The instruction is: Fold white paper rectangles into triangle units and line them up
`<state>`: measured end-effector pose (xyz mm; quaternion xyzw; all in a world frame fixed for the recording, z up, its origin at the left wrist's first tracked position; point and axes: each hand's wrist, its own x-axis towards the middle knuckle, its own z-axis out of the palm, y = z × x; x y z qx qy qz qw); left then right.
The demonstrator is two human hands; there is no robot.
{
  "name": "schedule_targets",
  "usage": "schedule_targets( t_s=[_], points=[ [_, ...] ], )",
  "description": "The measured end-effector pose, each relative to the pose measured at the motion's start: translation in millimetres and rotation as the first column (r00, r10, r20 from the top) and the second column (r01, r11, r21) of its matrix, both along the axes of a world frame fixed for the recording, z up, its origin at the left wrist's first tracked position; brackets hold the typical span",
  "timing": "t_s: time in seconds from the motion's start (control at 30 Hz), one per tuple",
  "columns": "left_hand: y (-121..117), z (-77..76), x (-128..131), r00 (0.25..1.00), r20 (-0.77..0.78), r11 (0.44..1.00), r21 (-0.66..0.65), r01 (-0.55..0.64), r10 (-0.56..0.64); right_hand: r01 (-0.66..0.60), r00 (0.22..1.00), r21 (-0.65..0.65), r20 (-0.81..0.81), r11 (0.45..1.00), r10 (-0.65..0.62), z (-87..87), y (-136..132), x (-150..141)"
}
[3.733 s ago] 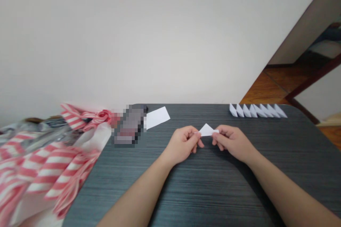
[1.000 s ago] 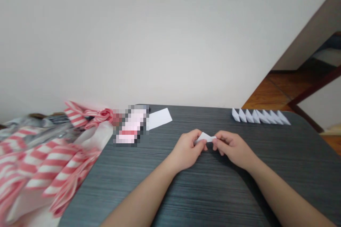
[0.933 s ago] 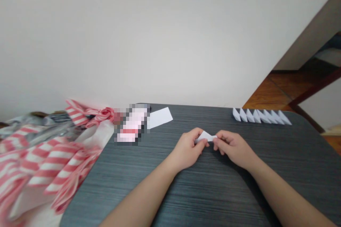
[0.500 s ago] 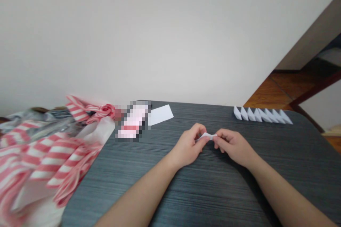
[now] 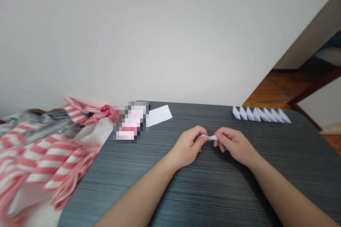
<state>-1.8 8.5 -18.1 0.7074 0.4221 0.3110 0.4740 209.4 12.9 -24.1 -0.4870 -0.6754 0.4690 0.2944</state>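
Our small folded paper (image 5: pixel 212 137) is between our hands, over the worktop (image 5: pixel 206 191). Our left hand (image 5: pixel 188 146) pinches its nine o'clock end, and our right hand (image 5: pixel 234 145) pinches its three o'clock end, so each grip has hold of the paper. From there, a flat white sheet (image 5: pixel 160 115) lies at ten o'clock and a row of pointy papers (image 5: pixel 257 114) at two. We seem to be at a folding step. The next move likely calls for soft, even pinching.
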Motion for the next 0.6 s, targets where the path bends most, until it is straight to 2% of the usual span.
schedule_targets(
  t_s=[0.4,0.6],
  points=[
    [4.6,-2.5,-2.0,0.998,-0.042,0.972,0.231,0.054,-0.046,0.056,0.998,-0.002,0.033,0.998,-0.056,-2.7,1.0,0.5],
    [3.7,-3.9,-0.4,0.996,-0.089,0.975,0.222,0.007,0.014,0.065,0.998,-0.002,0.014,0.998,-0.065,-6.4,0.4,-0.6]
  ],
)
